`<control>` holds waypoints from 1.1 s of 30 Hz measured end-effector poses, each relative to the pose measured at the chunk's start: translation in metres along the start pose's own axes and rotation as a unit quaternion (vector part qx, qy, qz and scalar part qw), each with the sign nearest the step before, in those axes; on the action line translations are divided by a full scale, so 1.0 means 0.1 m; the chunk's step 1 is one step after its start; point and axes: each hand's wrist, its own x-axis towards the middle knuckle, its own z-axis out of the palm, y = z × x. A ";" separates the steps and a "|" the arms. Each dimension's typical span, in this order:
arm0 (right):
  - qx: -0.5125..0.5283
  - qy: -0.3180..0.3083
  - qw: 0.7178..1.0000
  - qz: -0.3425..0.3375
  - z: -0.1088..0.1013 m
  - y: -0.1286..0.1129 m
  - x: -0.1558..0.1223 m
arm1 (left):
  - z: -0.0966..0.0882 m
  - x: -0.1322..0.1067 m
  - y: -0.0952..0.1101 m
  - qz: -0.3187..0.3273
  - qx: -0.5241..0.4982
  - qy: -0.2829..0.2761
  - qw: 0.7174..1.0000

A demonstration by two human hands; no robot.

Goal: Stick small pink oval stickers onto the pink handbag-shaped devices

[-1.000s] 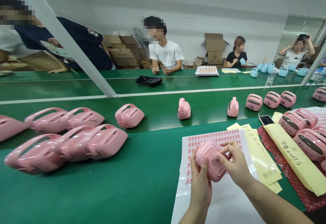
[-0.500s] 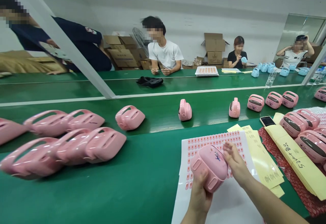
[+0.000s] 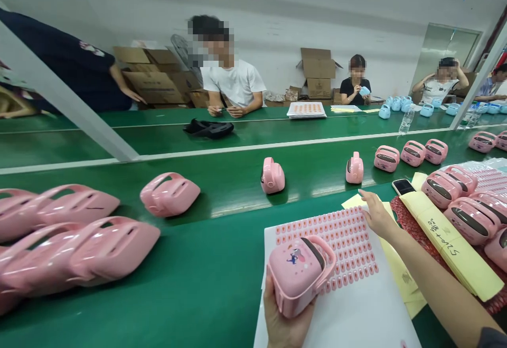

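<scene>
My left hand point(image 3: 287, 316) is closed around the lower part of a pink rounded plastic case with a carry handle point(image 3: 295, 271). The case is tilted, and its cartoon print and part of a dark panel show. Beneath it lies a white sheet of small pink-red stickers point(image 3: 348, 250), in rows. At the sheet's top right corner is my right hand point(image 3: 378, 216), thumb and forefinger apart at the edge; its other fingers are partly hidden. No sticker can be made out on its fingertips.
Pink cases point(image 3: 114, 247) crowd the left, and others point(image 3: 473, 218) stand on red bubble wrap at right. Yellow papers point(image 3: 447, 242) and a phone point(image 3: 403, 186) lie nearby. A single case point(image 3: 272, 175) stands farther back. Co-workers sit across the green table point(image 3: 190, 279).
My right hand has left the case and reached to the sheet's upper right corner. My left hand has turned the case and moved it left and lower. The view has shifted right.
</scene>
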 end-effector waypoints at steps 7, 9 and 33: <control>-0.023 -0.009 1.000 0.001 0.06 0.01 -0.03 | -0.09 0.06 -0.02 0.023 -0.037 0.001 0.999; 0.043 0.047 0.998 0.030 0.05 -0.21 -0.09 | -0.03 0.06 -0.05 0.046 -0.040 -0.022 0.998; 0.375 0.173 0.899 0.145 0.53 -1.54 -0.50 | 0.54 -0.04 -0.25 0.040 -0.104 -0.009 0.994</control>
